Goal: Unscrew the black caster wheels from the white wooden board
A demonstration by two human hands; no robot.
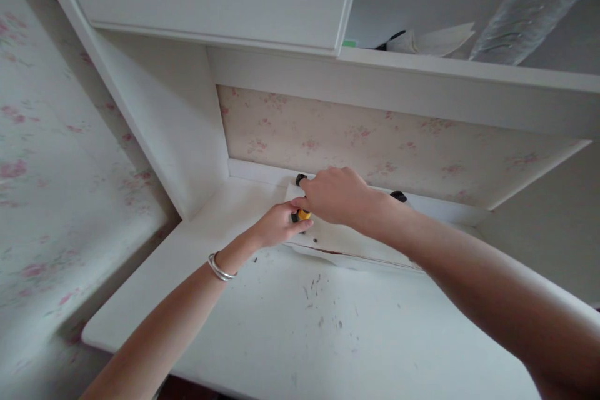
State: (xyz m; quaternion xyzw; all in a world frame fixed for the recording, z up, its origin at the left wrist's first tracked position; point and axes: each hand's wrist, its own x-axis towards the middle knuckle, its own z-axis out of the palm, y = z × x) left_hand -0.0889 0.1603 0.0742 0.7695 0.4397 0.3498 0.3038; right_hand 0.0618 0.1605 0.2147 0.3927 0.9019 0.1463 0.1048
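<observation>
1. My left hand [277, 223], at the middle of the frame, is nearly closed, thumb and forefinger around a yellow-and-black piece [304, 214].
2. My right hand [338, 195], just right of centre, is curled palm-down; its fingertips are hidden, so I can't tell what it grips.
3. The piece sits over the left end of a white board [347, 236], which lies on the white desktop [375, 325]. One black fitting [301, 179] shows by my right knuckles, another [398, 196] beyond my right wrist.
4. I judge the piece light, stiff and hard, perhaps slick; I'd pinch its yellow middle.
5. The board looks rigid and moderately heavy, its front edge cracked or chipped; I'd steady it by the flat face.
</observation>
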